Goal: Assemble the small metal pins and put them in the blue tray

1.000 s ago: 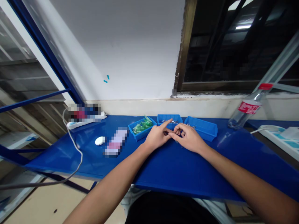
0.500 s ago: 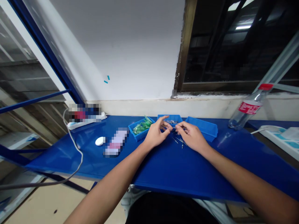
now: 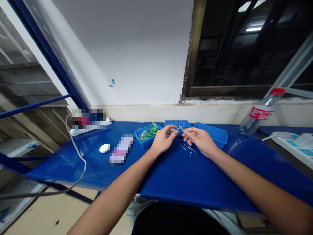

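My right hand (image 3: 199, 138) is closed in a pinch, with a thin silver rivet (image 3: 183, 125) standing up from between thumb and forefinger. Just left of it, my left hand (image 3: 164, 138) has its fingers curled toward the thumb; whatever they hold, if anything, is hidden. Behind the hands is a blue bin (image 3: 168, 123) with a pile of silver rivets (image 3: 179, 128) in it. Several loose rivets (image 3: 188, 148) lie on the blue table (image 3: 176, 176) below the fingers.
Left of the hands, a blue bin (image 3: 146, 143) holds green packets (image 3: 148, 133). Another blue bin (image 3: 216, 134) sits on the right. A blurred-out phone (image 3: 121, 149), a white round case (image 3: 104, 148), a power strip (image 3: 91, 126) and a plastic bottle (image 3: 259, 114) are also on the table.
The hands have drawn slightly apart. My right hand has turned, and the rivet in it now points upward.
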Motion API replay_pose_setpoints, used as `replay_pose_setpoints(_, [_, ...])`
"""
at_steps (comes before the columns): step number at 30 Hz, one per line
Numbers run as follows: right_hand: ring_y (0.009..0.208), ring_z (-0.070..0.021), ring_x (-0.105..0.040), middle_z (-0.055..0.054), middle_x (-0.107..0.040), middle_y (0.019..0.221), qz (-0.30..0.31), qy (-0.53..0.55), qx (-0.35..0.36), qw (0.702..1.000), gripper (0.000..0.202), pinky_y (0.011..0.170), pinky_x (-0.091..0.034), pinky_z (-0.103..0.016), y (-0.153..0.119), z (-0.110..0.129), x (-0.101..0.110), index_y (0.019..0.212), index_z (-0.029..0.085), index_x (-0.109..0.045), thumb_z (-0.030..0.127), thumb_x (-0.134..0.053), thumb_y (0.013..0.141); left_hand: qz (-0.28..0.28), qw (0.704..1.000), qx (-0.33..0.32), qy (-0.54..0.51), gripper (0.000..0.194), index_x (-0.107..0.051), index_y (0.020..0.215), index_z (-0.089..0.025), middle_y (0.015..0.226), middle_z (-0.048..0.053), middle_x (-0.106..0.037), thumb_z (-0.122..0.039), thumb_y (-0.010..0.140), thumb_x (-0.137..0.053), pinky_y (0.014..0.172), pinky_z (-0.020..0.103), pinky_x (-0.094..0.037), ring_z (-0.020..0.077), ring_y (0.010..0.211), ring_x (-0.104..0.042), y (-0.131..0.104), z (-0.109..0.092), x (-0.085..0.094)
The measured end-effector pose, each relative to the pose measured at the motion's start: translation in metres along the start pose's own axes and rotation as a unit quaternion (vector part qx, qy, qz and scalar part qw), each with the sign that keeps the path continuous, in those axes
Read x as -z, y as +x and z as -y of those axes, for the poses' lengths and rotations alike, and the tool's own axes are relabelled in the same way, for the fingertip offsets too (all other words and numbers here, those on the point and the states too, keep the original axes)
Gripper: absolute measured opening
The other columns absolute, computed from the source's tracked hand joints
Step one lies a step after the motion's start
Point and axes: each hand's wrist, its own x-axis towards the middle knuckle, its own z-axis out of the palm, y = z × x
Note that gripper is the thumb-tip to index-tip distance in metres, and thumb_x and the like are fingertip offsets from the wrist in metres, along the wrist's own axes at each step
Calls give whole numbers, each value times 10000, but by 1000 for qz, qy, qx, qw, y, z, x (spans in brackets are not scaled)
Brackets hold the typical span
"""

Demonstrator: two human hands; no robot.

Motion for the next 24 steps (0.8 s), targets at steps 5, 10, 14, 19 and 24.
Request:
replay_pose_setpoints(5, [487,-144,-593,-73,-726,727,-41,-100,5,994,438,397,-415,-257,7,-5,4,841,164,-702,601,-708,864,-11,1000,-2,17,344,-658,1254,-165,1039,95,-760,-376,985,-622,758,296,-570,211,944,-725,0,3,0])
replay_pose_setpoints(10, [939,-251,-725,-79,-778,996,91,-348,233,904,177,899,-583,-438,-1,-3,-3,1011,229,-752,341,-621,973,-39,998,-13,38,326,-686,1226,-186,1076,78,-768,-397,992,-603,754,292,-578,203,892,-737,-1,-3,3])
replay_pose_setpoints(14, [1354,-297,-542,-102,-668,1373,212,-429,330,814,292,1146,-438,-540,-9,-2,-19,1256,270,-707,252,-571,998,-41,997,-36,60,307,-695,1228,-203,1123,70,-771,-378,1011,-564,822,308,-588,211,932,-746,-3,-10,5])
replay_pose_setpoints(19, [1419,-299,-496,-89,-652,1415,274,-472,357,758,354,1204,-350,-582,-9,-6,-28,1286,283,-708,181,-557,982,-35,996,-47,71,298,-703,1197,-199,1146,73,-770,-382,1015,-554,856,324,-588,221,952,-750,-4,-13,5])
replay_pose_setpoints(24, [1247,-275,-638,-98,-715,1308,269,-491,358,747,369,1116,-459,-498,-4,-7,-21,1264,256,-722,127,-554,963,-25,998,-34,55,301,-695,1184,-187,1040,77,-783,-392,1008,-562,804,317,-598,220,895,-759,-4,-13,4])
